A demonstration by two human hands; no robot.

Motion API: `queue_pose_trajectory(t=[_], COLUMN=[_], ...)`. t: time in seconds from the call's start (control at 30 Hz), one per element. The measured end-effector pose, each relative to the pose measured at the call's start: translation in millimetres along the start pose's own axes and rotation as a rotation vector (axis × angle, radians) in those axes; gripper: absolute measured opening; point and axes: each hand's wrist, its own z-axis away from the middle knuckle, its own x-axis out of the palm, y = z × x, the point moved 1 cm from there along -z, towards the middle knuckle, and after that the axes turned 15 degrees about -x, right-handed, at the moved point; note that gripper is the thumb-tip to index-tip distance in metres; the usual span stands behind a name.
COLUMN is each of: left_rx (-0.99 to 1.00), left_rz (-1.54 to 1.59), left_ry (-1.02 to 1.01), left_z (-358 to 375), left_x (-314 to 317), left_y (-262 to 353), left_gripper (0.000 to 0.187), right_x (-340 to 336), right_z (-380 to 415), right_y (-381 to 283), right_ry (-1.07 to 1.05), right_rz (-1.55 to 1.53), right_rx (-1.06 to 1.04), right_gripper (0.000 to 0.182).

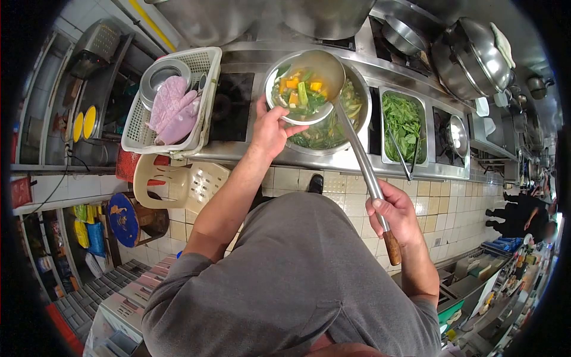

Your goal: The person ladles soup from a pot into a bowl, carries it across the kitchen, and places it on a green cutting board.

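My left hand grips a white bowl at its near rim, thumb on top and fingers beneath. In the bowl are orange chunks, green pieces and leaves in broth. My right hand is wrapped around the shaft of a long metal ladle, just above its wooden handle end. The ladle's round cup is tipped over the bowl's right side. Both are above a large metal pot of leafy soup, which they partly cover.
A tray of green leaves with tongs stands right of the pot. Farther right is a small pan. At left, a white basket holds a pink oven mitt. Below it stands a beige chair. People in dark clothes are far right.
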Motion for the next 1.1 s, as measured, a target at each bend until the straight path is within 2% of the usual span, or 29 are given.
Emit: queue_pose_trajectory(t=[0.2, 0.5, 0.83, 1.1], left_rx=[-0.023, -0.032, -0.056, -0.061], left_rz=[0.021, -0.018, -0.070, -0.112], left_ry=[-0.004, -0.092, -0.084, -0.096], left_z=[-9, -11, -10, -16], left_x=[0, -9, -5, -12], left_y=[-1, 4, 4, 8], left_gripper=[0.074, 0.073, 0.068, 0.062], right_x=[-1, -7, -5, -4], right_z=[9, 13, -7, 3], right_y=[-16, -22, -7, -12], right_ry=[-0.011, 0.108, 0.076, -0.058], right_rz=[0.303, 0.512, 0.710, 0.922], right_rx=[-0.049, -0.196, -0.196, -0.212], right_gripper=[0.062, 0.064, 0.061, 0.064])
